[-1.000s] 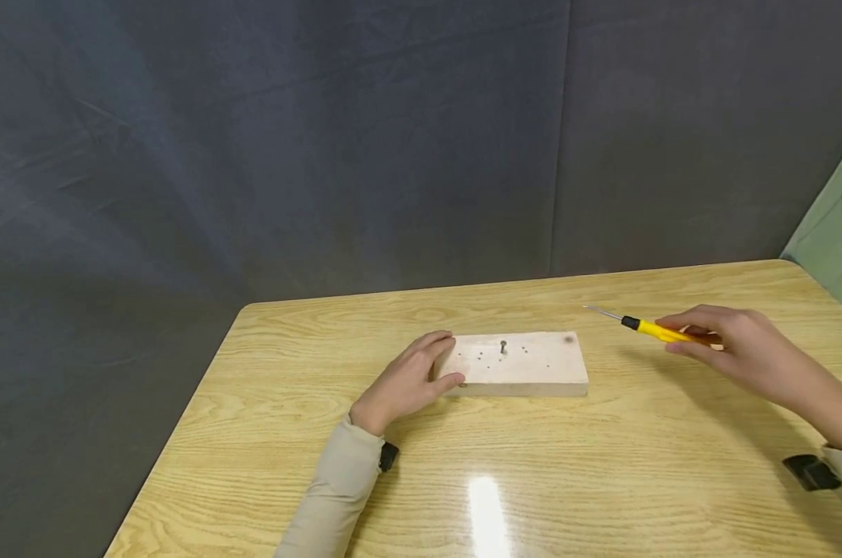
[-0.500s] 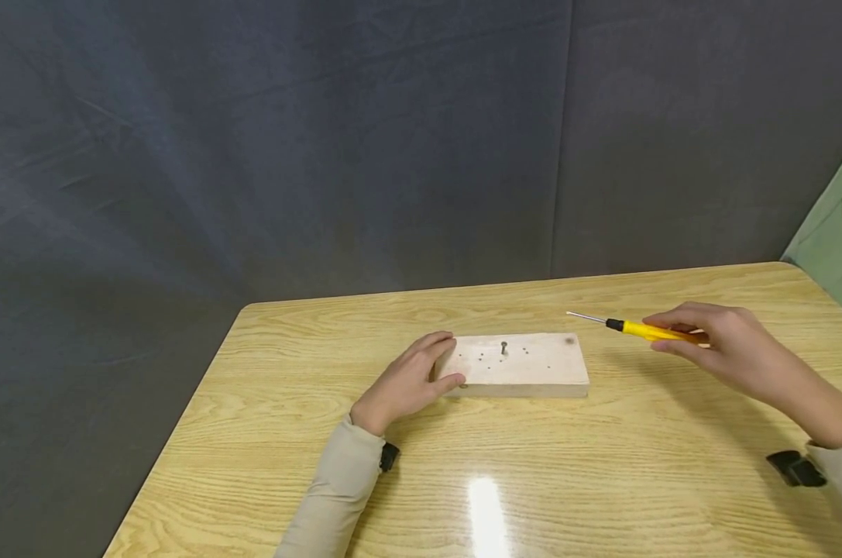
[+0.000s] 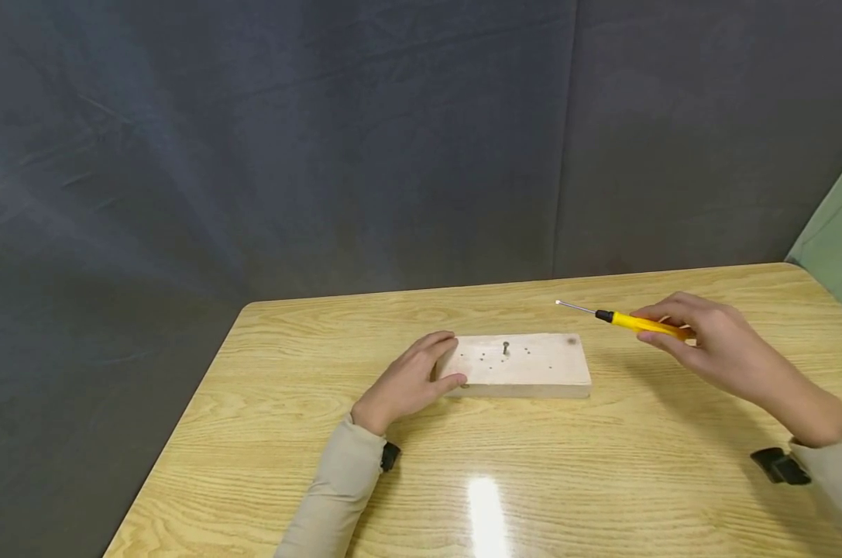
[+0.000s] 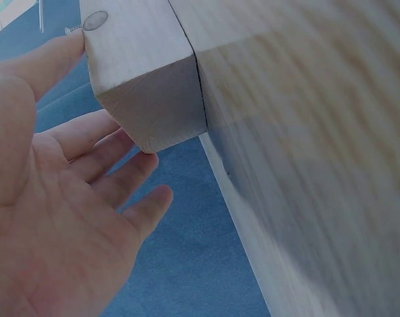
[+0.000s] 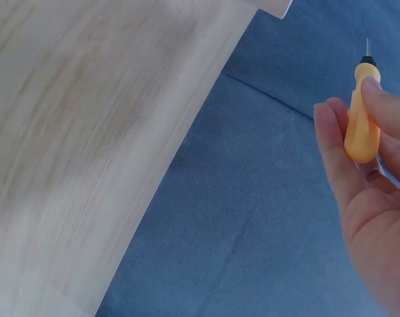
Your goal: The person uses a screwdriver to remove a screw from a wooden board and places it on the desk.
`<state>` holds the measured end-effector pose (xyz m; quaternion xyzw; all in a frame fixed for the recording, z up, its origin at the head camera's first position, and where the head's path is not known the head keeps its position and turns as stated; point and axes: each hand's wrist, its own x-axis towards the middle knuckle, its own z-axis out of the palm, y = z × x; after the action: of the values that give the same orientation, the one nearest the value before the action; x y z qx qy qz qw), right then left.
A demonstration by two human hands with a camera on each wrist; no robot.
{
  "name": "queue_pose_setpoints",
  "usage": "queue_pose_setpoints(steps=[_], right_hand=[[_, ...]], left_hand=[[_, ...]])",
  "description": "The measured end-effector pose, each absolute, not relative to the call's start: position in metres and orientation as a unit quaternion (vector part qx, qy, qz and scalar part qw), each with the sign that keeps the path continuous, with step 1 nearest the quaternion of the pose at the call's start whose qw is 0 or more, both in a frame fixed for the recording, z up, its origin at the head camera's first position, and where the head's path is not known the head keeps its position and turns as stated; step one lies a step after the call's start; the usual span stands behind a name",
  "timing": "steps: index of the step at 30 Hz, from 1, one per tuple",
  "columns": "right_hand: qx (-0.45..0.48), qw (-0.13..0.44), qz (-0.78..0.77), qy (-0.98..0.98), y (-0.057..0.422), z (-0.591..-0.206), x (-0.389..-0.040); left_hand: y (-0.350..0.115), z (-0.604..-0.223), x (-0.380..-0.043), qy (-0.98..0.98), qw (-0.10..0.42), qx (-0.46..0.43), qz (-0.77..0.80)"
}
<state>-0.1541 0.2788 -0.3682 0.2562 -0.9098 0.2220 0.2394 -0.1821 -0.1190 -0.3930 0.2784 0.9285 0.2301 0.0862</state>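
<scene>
A pale wooden block (image 3: 546,364) lies flat on the table, with several small holes in its top. Near the block's middle a screw (image 3: 506,348) stands upright, its head well above the wood. My left hand (image 3: 407,380) grips the block's left end, thumb along the near side and fingertips at the far side; the left wrist view shows this end of the block (image 4: 153,99) between thumb and fingers. To the right, above the table, my right hand (image 3: 720,349) holds a yellow screwdriver (image 3: 647,324) by its handle. Its shaft points left, apart from the screw.
The wood-grain table (image 3: 288,465) reaches back to a dark cloth (image 3: 393,155) hanging behind it. A green fabric panel (image 3: 835,225) shows at the far right. Bright glare (image 3: 487,515) lies on the table near the front.
My right hand has moved left with the screwdriver, bringing its tip closer to the block. My left hand and the block have stayed in place.
</scene>
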Motion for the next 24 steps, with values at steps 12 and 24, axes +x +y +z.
queue_pose_setpoints(steps=[12, 24], right_hand=[[0.204, 0.22, 0.249, -0.921, 0.262, -0.361, -0.15], [0.214, 0.258, 0.267, -0.904, 0.249, -0.354, -0.153]], left_hand=[[-0.118, -0.393, -0.182, 0.928, 0.086, 0.277, 0.234], [-0.117, -0.393, -0.182, 0.928, 0.093, 0.273, 0.236]])
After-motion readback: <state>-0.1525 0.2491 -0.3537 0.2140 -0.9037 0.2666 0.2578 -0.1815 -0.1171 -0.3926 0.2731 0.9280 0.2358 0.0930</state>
